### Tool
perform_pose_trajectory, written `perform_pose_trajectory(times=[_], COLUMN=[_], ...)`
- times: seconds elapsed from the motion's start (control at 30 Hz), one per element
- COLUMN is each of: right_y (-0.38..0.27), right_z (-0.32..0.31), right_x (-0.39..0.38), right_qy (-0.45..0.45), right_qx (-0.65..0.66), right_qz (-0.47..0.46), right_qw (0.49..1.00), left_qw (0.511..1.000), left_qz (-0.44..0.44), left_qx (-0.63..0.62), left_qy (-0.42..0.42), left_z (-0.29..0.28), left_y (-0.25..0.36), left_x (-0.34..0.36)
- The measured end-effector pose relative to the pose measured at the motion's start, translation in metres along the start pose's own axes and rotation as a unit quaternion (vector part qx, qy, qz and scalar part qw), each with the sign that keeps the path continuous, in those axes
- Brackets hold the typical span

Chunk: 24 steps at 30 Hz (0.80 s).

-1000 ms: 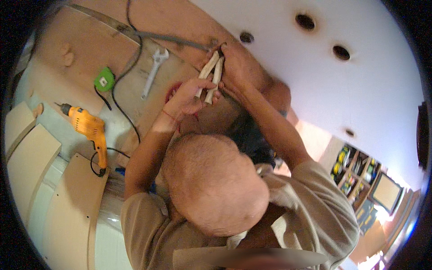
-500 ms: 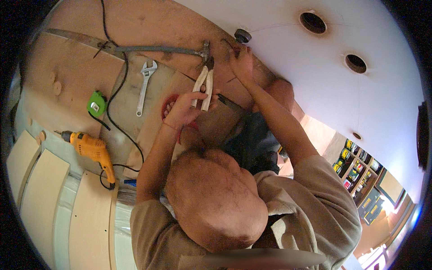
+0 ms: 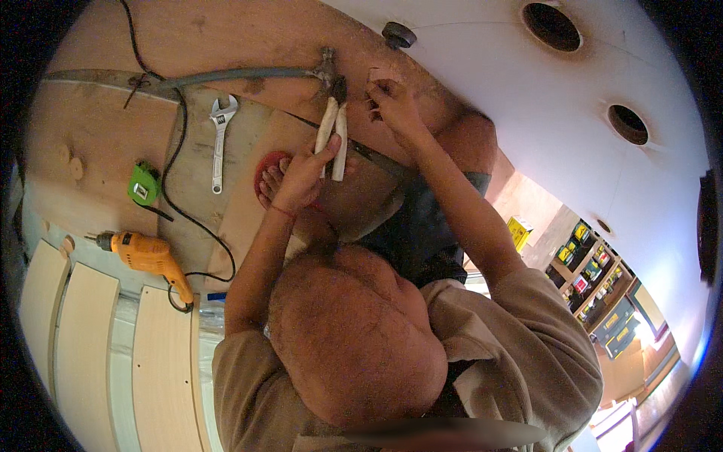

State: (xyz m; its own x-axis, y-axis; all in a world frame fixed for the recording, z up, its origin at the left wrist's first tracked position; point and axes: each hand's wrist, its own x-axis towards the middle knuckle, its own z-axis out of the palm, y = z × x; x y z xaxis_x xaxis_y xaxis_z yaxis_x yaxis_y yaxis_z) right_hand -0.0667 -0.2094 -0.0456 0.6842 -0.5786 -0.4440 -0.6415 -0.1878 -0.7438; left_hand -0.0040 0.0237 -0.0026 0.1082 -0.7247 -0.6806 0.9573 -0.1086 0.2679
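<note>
Left hand (image 3: 301, 177) grips pliers (image 3: 332, 135); right hand (image 3: 392, 105) pinches at plywood edge (image 3: 422, 83).

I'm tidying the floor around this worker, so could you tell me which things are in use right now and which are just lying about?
In use:
- pliers, white handles gripped by the left hand
- wooden board edge, pinched at by the right hand

Lying about:
- adjustable wrench
- yellow drill
- green tape measure
- black cable

Both arms reach forward, left hand (image 3: 301, 177) closed in a grip, right hand (image 3: 393, 105) with fingers pinched.
</note>
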Motion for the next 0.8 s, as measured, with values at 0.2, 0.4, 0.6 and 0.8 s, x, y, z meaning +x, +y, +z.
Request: perform_pose_trajectory(times=[0.2, 0.4, 0.6, 0.8], right_y=[-0.02, -0.044, -0.036, -0.034], right_z=[-0.009, -0.02, -0.019, -0.021], right_x=[-0.01, -0.018, -0.018, -0.019], right_qy=[-0.026, -0.03, 0.043, 0.025], right_qx=[-0.008, 0.135, 0.154, 0.125], right_qz=[-0.122, 0.09, 0.057, 0.078], right_qw=[0.992, 0.986, 0.986, 0.989], left_qw=[0.958, 0.935, 0.942, 0.943], left_qz=[0.043, 0.013, 0.098, 0.075], left_qx=[0.274, 0.348, 0.32, 0.325], left_qy=[0.072, 0.069, 0.03, -0.004], left_z=[0.027, 0.047, 0.036, 0.031], left_y=[0.013, 0.027, 0.012, 0.005], left_x=[-0.011, -0.013, 0.005, 0.015])
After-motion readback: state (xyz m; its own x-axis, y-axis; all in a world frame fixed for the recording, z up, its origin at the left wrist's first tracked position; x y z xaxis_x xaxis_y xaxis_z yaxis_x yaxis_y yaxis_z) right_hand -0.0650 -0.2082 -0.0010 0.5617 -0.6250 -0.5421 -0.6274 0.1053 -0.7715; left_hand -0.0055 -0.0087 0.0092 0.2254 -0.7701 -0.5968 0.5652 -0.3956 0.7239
